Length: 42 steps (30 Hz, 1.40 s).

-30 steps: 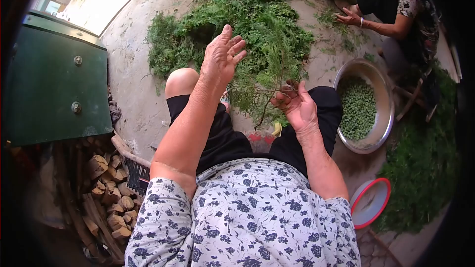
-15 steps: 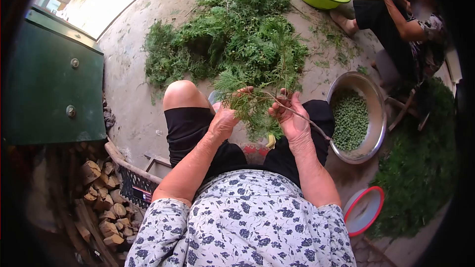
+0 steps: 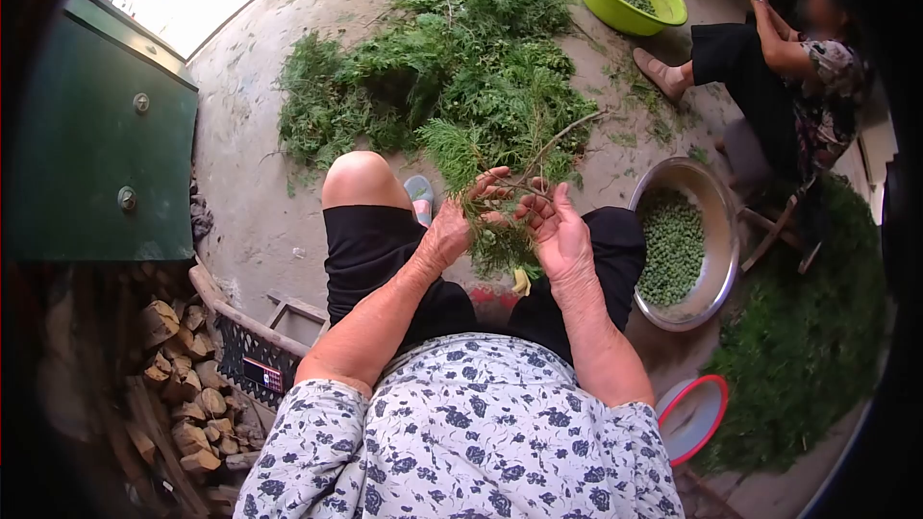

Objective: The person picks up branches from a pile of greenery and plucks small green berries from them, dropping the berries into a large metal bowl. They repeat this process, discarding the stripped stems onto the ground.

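Note:
A leafy evergreen branch (image 3: 454,146) with a bare brown stem is held up between my two hands, above my lap. The fingers of my left hand (image 3: 456,229) are closed round its leafy part. My right hand (image 3: 561,238) is beside it, thumb raised and fingers curled at a thin side twig. Its bare stem now points up and to the right. Green sprigs hang below the hands, partly covering my fingers. To the right of my knee stands a metal basin (image 3: 723,274) holding many small green cones (image 3: 671,248).
A large pile of cut evergreen branches (image 3: 471,48) lies ahead. Beyond it are a yellow-green tub (image 3: 615,17) and a seated person (image 3: 784,62) holding a sprig. A red-rimmed bowl (image 3: 713,413) and more greenery (image 3: 798,356) lie right; firewood (image 3: 197,408) and a green cabinet (image 3: 96,144) stand left.
The branch has turned: its bare stem, which pointed down right past my right hand, now points up right. My left hand has moved slightly right, nearer my right hand.

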Each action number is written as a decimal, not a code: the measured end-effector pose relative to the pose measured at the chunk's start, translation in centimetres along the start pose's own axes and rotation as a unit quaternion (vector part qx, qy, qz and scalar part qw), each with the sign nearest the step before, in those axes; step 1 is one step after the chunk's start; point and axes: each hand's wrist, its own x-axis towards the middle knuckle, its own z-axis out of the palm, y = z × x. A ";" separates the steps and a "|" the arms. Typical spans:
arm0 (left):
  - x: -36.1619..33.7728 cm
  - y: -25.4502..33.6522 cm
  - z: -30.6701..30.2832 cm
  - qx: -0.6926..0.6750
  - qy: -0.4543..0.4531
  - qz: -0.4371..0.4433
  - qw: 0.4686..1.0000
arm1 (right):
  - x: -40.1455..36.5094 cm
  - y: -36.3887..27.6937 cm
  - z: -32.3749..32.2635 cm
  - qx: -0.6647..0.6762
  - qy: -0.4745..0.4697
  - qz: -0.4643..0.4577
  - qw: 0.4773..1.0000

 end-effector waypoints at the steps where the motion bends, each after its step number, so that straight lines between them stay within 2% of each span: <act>1: 0.1 -0.2 -0.1 -0.018 -0.001 0.015 1.000 | -0.2 0.1 0.4 -0.024 -0.004 -0.005 1.000; 3: 0.2 0.2 -0.3 -0.018 0.009 0.016 1.000 | -0.1 0.3 0.4 -0.051 -0.009 -0.010 0.999; 5: 0.1 0.4 -0.3 -0.017 0.018 0.015 1.000 | 0.3 1.0 -0.3 -0.145 -0.009 -0.047 0.988; 7: -0.1 0.3 0.1 -0.259 0.049 -0.088 0.960 | 0.0 1.5 0.0 -0.174 0.015 -0.057 0.983; 9: 0.2 -1.0 0.3 -0.269 0.062 -0.073 0.958 | -0.1 2.1 0.0 -0.299 0.007 -0.093 0.950; 11: 0.5 -2.2 0.3 -0.324 0.063 -0.086 0.940 | -0.2 2.5 0.1 -0.328 0.014 -0.099 0.939; 13: 0.6 -2.4 0.1 -0.333 0.064 -0.086 0.937 | -0.4 2.9 0.8 -0.511 0.033 -0.152 0.846; 14: 0.5 -2.5 0.1 -0.324 0.086 -0.087 0.938 | -0.8 3.0 1.2 -0.559 0.028 -0.169 0.812; 15: 0.5 -2.6 0.0 -0.316 0.108 -0.087 0.939 | -0.8 3.4 1.4 -0.560 0.027 -0.169 0.811; 17: 0.5 -2.8 -0.3 -0.320 0.135 -0.077 0.935 | -0.9 4.1 1.8 -0.634 -0.027 -0.321 0.703; 19: 0.4 -2.5 -1.2 -0.322 0.126 -0.085 0.935 | -1.4 4.1 2.2 -0.644 -0.046 -0.299 0.702; 21: 0.5 -2.3 -1.5 -0.333 0.133 -0.088 0.929 | -1.7 4.0 2.5 -0.502 -0.021 -0.203 0.841; 23: 0.3 -2.8 -2.0 -0.328 0.109 -0.075 0.935 | -1.4 2.9 1.9 -0.495 -0.003 -0.207 0.844; 25: 0.0 -2.1 -2.2 -0.313 0.103 -0.075 0.941 | -1.1 1.9 1.8 -0.530 0.016 -0.281 0.800; 27: -0.1 -1.3 -2.1 -0.267 0.119 -0.110 0.950 | -1.3 0.9 2.0 -0.553 0.027 -0.295 0.779; 31: 0.1 -2.5 -2.1 -0.258 0.113 -0.091 0.955 | -1.4 0.6 2.3 -0.601 0.015 -0.344 0.721; 32: 0.4 -3.5 -2.1 -0.328 0.120 -0.071 0.934 | -1.6 0.8 2.4 -0.602 0.018 -0.338 0.724; 33: 0.6 -3.7 -2.1 -0.396 0.127 -0.048 0.908 | -1.8 1.1 2.7 -0.609 0.021 -0.375 0.698; 34: 0.6 -3.7 -2.5 -0.418 0.127 -0.061 0.898 | -1.8 1.4 3.0 -0.616 0.021 -0.414 0.670; 37: 0.6 -3.9 -2.9 -0.450 0.124 -0.059 0.882 | -2.0 2.6 3.0 -0.619 -0.008 -0.426 0.660; 39: 0.8 -4.4 -2.9 -0.453 0.145 -0.048 0.878 | -1.9 3.4 2.7 -0.629 -0.016 -0.401 0.666; 41: 1.2 -5.4 -3.3 -0.435 0.174 -0.039 0.883 | -2.0 3.9 3.1 -0.668 -0.030 -0.448 0.594; 42: 1.2 -5.2 -3.2 -0.436 0.174 -0.038 0.882 | -2.0 4.1 3.1 -0.689 -0.052 -0.435 0.577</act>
